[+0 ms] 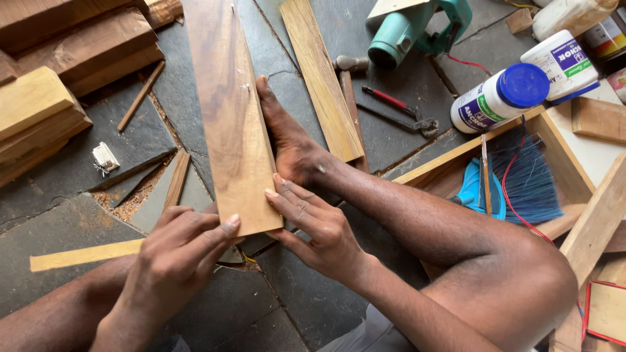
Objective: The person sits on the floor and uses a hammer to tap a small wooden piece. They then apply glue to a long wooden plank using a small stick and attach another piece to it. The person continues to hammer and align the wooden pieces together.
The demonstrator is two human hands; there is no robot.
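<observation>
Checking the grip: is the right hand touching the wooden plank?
Touching. The head view shows the right hand with fingertips pressed against the near right edge of the wooden plank.

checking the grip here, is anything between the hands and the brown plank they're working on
Nothing visible. The left hand and right hand both lie directly on the near end of the brown plank, fingers on its top face. The person's foot presses against the plank's right edge, farther up.
</observation>
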